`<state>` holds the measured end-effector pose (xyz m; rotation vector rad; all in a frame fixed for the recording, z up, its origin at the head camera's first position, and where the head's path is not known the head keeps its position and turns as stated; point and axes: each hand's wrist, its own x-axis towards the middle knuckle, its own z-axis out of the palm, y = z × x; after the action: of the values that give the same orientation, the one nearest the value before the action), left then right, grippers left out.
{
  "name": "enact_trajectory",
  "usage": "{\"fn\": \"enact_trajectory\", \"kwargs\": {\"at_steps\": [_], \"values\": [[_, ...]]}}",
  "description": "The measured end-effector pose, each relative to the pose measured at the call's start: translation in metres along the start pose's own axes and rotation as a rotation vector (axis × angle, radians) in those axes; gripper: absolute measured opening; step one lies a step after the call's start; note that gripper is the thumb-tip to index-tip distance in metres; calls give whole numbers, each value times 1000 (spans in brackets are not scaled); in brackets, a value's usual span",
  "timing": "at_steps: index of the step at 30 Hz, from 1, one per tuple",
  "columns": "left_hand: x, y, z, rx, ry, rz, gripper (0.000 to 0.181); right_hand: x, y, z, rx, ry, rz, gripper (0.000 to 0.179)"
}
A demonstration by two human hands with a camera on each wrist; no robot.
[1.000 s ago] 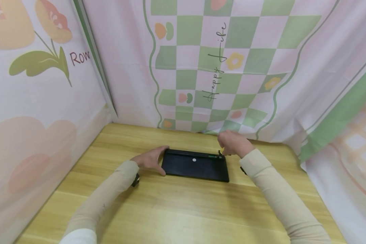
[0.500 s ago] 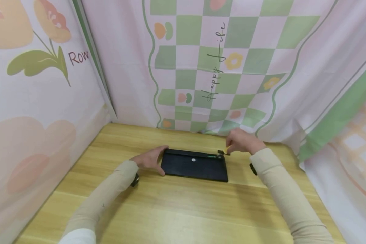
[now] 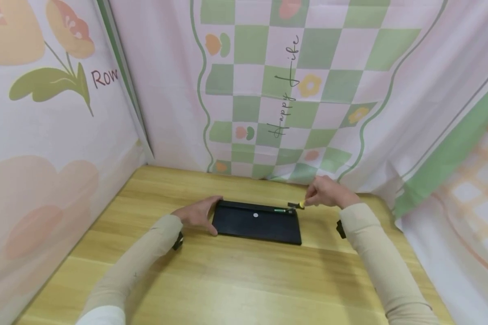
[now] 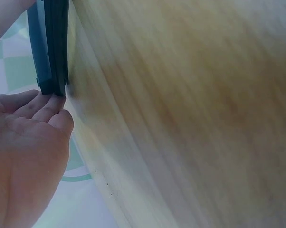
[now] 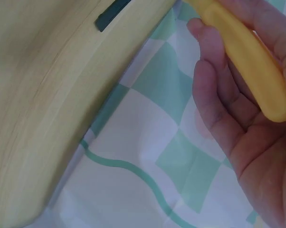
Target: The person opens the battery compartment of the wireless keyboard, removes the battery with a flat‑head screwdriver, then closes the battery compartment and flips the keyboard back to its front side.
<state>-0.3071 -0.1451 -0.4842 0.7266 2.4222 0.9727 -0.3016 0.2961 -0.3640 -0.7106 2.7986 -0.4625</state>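
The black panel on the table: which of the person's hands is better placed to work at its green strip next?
Probably the right hand: it holds the yellow-handled tool close to the green strip. The left hand holds the opposite end of the black panel.

Flat panel (image 3: 244,227) on table (image 3: 236,282). Left hand (image 3: 195,214) at panel's left end. Right hand (image 3: 326,192), with tool (image 5: 250,59), beside far right corner. Curtain (image 3: 248,108) behind table's far edge.

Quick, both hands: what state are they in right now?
Left hand: holding the black panel at its left end, between thumb and fingers.
Right hand: closed around a yellow handle.
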Motion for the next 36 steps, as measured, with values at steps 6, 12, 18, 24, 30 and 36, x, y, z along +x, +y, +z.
{"fn": "enact_trajectory", "kwargs": {"at_steps": [6, 12, 18, 24, 30, 36], "values": [[-2, 2, 0, 16, 4, 7, 128, -6, 7, 2, 29, -16, 27, 9], [-3, 4, 1, 8, 3, -2, 128, -12, 17, 10, 27, -1, 37, 13], [-1, 0, 1, 9, 4, -9, 129, -23, 27, 17, 44, 82, -16, 11], [0, -1, 0, 1, -3, -25, 131, -41, 38, 20, -8, 200, 22, 10], [0, 0, -1, 9, -2, -8, 130, -64, 50, 24, -42, 318, 30, 13], [0, 1, 0, 22, -9, -3, 130, -85, 66, 33, -70, 376, 62, 11]]}}
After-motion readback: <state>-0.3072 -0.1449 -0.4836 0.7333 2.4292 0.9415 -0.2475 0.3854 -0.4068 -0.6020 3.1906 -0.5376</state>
